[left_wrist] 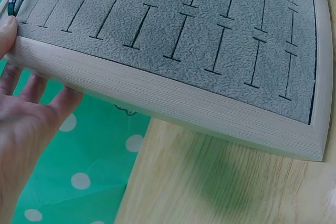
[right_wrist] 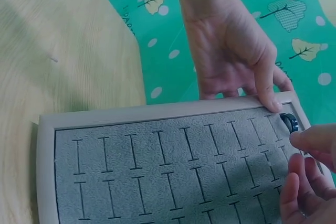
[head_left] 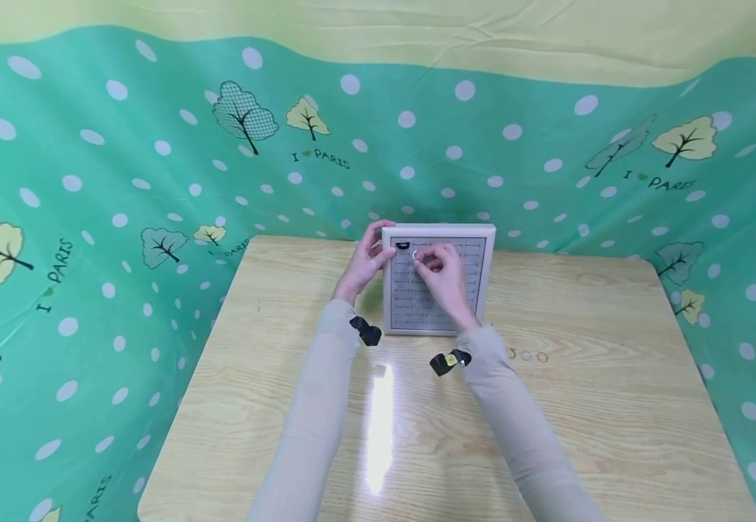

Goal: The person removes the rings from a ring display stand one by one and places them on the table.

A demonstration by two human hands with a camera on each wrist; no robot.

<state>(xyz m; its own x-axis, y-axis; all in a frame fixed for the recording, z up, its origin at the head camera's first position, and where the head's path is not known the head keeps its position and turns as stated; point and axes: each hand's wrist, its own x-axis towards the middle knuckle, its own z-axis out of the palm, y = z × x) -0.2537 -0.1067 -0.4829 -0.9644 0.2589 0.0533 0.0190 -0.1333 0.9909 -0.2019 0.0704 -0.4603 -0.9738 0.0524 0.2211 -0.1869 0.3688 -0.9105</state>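
A ring display board (head_left: 438, 290) with a pale frame and grey slotted padding leans upright at the back of the table. My left hand (head_left: 362, 267) grips its upper left edge, thumb on the front and fingers behind, as the left wrist view also shows. A black ring (right_wrist: 289, 122) sits in the top left slot, close to the left thumb (right_wrist: 269, 100). My right hand (head_left: 444, 279) is at the top row, pinching a silvery ring (head_left: 414, 255) beside the black one. In the right wrist view the right fingers (right_wrist: 315, 140) hide that silvery ring.
Three more rings (head_left: 525, 356) lie in a row on the wooden table (head_left: 273, 377), right of the board and near the right forearm. A green dotted cloth (head_left: 404, 159) hangs behind the board and along both sides.
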